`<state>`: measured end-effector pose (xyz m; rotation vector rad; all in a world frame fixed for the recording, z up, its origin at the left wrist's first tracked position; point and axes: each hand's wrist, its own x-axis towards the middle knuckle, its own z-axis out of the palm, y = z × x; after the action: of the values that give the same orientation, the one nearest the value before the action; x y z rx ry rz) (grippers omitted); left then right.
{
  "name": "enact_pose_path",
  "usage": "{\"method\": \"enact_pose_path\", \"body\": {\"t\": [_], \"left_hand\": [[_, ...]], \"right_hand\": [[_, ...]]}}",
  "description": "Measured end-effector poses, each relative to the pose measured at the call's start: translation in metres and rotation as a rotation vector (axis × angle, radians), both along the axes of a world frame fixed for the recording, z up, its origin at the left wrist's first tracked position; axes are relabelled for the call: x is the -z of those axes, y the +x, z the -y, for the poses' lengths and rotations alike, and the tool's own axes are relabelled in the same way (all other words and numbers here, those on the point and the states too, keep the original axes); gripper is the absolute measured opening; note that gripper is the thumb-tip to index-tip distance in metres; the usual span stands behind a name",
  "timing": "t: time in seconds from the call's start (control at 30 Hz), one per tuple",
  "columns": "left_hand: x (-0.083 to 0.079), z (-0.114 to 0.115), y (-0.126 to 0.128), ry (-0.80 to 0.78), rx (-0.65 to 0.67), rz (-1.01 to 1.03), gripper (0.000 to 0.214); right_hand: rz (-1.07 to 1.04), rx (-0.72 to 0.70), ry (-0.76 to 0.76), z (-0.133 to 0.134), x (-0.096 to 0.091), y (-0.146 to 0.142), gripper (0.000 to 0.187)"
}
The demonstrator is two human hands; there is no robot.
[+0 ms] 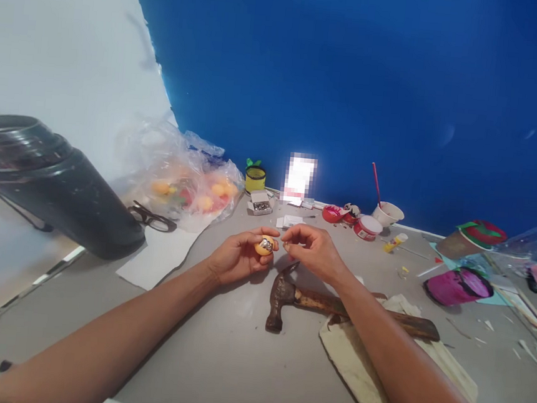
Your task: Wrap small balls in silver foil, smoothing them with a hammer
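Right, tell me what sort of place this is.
Probably a craft worktable: a claw hammer lies on it, an open box of small metal pieces sits farther back, and the left hand holds a small yellow ball with shiny metal on it.

Right fingers (300, 231) behind hammer (314, 300)
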<state>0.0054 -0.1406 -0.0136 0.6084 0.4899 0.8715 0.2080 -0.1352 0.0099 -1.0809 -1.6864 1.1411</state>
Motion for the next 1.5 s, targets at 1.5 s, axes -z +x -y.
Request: {"method": "enact_pose_path", "body": {"t": [1.5], "left_hand": [[0.0058,-0.0018,-0.0006,-0.008,0.002,-0.034,0.022]], "right_hand": [[-0.366,-0.141,-0.333,-0.0032,-0.0003,0.0084,0.029]]}}
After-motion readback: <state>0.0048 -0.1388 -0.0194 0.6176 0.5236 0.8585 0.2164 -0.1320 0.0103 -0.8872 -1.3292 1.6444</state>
